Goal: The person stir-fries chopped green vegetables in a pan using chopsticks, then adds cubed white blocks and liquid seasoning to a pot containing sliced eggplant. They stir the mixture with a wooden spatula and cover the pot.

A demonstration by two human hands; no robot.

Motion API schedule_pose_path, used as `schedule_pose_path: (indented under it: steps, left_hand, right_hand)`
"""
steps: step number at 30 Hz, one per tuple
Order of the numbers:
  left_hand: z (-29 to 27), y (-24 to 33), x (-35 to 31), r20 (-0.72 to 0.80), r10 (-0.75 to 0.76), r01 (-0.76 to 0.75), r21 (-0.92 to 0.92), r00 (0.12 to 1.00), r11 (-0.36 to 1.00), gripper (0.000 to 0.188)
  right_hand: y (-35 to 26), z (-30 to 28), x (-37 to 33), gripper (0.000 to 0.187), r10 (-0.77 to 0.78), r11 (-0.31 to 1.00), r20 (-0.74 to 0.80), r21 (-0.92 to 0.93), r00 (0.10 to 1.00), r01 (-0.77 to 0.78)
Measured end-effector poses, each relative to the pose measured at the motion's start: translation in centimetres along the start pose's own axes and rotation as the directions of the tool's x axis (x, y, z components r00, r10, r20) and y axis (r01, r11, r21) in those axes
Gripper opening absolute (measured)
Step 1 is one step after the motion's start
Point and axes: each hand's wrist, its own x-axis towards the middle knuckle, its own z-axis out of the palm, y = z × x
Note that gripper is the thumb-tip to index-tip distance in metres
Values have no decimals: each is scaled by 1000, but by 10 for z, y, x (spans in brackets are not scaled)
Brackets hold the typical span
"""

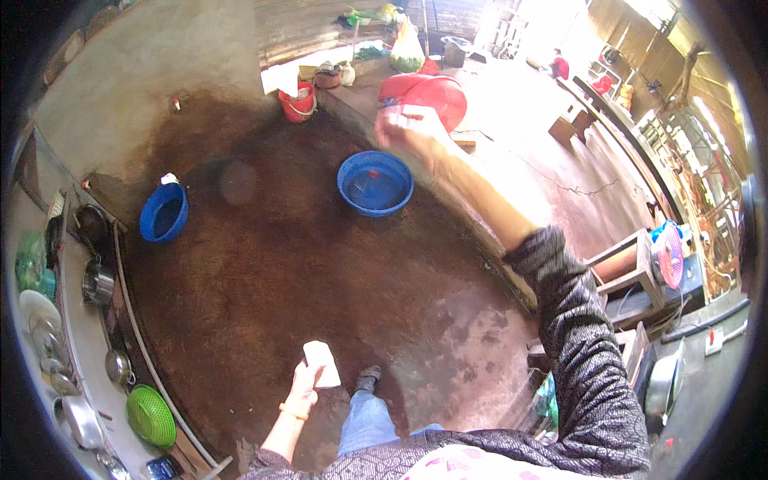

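Note:
Low in the view, my left hand [301,386] is closed around a white, block-shaped thing [321,365], whose exact kind I cannot make out. My right arm stretches far forward, and my right hand [410,132] is raised in front of a red basin [444,98]. Glare and blur smear its fingers; a bright white patch shows at them, and I cannot tell whether it is a held thing. Below that hand a round blue basin [374,210] stands on the wet floor, holding what looks like water and a small red thing.
A second blue basin [166,214] stands at the left. Near the wall is a red bucket [298,104]. A low concrete ledge [488,256] runs along the floor's right side. Pots and a green colander [150,416] line a rack at left; a pink fan [669,256] stands right.

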Motion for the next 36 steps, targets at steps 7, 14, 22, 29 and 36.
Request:
schedule_pose_path:
  steps: [7,14,22,29,36]
  left_hand:
    - [148,48,-20,533,-19,-141,258,846,956,49]
    - [311,7,-137,918,-139,-507,326,372,798,51]
    - [421,-131,-371,793,-608,-717,413,-18,561,52]
    - [447,-265,-619,549,-731,-876,-4,-406,483,39]
    - [439,-386,-819,246,-621,-668,-245,-744,703,37]
  right_hand:
    - [46,1,-259,37,535,844,216,-105,817,-526]
    - [-64,-47,-483,59,516,856,8,30,856,-516]
    - [-244,-27,-793,58,400,872,-734,122,548,-473]
    - [-388,77,-1020,43,-42,920,-996,-67,75,-386]
    - [-494,149,-1148,36,-601,572,-749,-160,-279,-804]
